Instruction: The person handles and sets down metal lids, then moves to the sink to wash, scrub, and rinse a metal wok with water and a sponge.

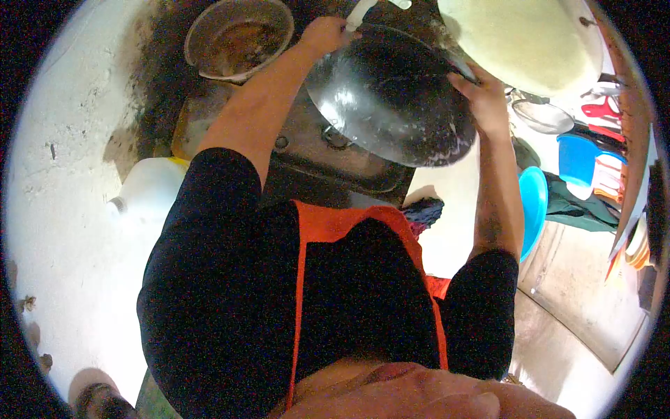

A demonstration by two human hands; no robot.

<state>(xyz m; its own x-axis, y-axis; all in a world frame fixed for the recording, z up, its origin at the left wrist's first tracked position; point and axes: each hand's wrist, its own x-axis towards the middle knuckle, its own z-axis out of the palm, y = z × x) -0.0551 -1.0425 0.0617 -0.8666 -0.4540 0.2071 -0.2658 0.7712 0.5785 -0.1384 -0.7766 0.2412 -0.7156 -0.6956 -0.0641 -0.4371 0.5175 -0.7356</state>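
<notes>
A large dark wok point(394, 91) is tilted between my two hands above the stove, its inner surface shiny and wet-looking. My left hand point(328, 36) is closed at its upper left rim, where a whitish curved piece point(361, 12) shows beside the fingers; I cannot tell what that piece is. On the right side, my right hand point(483, 98) wraps round the wok's handle point(460, 67). Below the wok lies the dark, stained stove point(314, 155) with round knobs along its front.
A metal basin point(193, 52) with a brown, dirty inside stands at upper left. A white jug point(148, 187) is by the wall. At upper right is a big pale round surface point(534, 42). Further right are a frying pan point(544, 117), a turquoise basin point(534, 209) and a blue container point(577, 159).
</notes>
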